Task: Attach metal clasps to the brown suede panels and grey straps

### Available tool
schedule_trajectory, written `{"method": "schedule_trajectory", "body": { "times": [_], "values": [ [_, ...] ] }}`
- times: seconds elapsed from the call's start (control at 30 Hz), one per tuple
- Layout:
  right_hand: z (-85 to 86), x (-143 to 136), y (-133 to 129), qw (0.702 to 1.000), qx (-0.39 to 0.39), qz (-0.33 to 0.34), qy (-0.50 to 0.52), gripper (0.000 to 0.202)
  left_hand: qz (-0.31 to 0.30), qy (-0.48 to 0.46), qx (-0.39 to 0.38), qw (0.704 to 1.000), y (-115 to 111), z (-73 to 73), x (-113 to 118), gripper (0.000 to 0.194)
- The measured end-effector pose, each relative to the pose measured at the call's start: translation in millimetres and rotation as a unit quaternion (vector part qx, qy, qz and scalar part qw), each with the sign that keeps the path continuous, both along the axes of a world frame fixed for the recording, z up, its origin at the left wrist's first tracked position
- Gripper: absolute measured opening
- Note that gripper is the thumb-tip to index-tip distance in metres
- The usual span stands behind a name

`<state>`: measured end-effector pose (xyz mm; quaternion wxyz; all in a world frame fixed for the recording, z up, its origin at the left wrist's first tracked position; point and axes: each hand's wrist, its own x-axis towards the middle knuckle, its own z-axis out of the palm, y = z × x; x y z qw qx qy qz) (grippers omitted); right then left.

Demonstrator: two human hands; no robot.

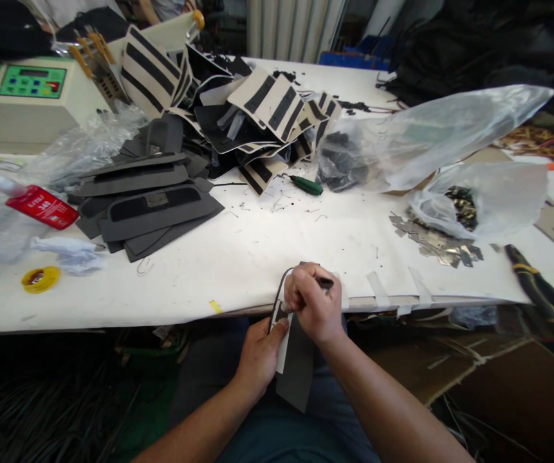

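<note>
At the table's front edge, my left hand (263,350) is closed round the left side of a dark grey flat piece (296,373), its thumb pressed on a white strip (284,354) lying along it. My right hand (314,302) is a fist round a tool with a dark handle (325,283), held over the upper part of the same piece. The tool's tip is hidden by the fingers. A thin dark edge curves up beside the left fingers. The piece hangs above the lap, its lower end pointing down.
Stacked grey pieces (161,209) lie left, near a red bottle (45,207) and yellow tape roll (40,279). Striped panels (269,106) are piled behind, with a green-handled tool (306,185) in front. Metal plates (438,241), a plastic bag (503,193) and pliers (540,286) lie right.
</note>
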<state>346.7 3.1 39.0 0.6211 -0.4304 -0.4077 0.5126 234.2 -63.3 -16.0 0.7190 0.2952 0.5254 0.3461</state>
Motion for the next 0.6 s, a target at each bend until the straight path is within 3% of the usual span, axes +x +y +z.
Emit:
{"method": "schedule_trajectory", "body": {
  "times": [0.1, 0.23, 0.43, 0.6],
  "values": [
    [5.5, 1.9, -15.4, 0.991, 0.092, 0.017, -0.097, 0.041, -0.003, 0.006, 0.011, 1.000, 0.6, 3.0, -0.4, 0.051],
    [14.6, 6.6, -19.7, 0.982, 0.173, 0.010, -0.077, 0.035, -0.002, 0.017, 0.021, 1.000, 1.6, 3.0, -1.2, 0.051],
    [11.3, -1.2, -17.7, 0.969, 0.153, 0.017, -0.195, 0.031, -0.006, 0.052, 0.045, 0.998, -3.3, 2.3, -3.9, 0.048],
    [11.4, -15.5, -25.0, 0.964, 0.140, 0.028, -0.226, 0.027, -0.032, 0.116, 0.076, 0.990, -5.2, 1.1, -1.3, 0.050]
  ]
}}
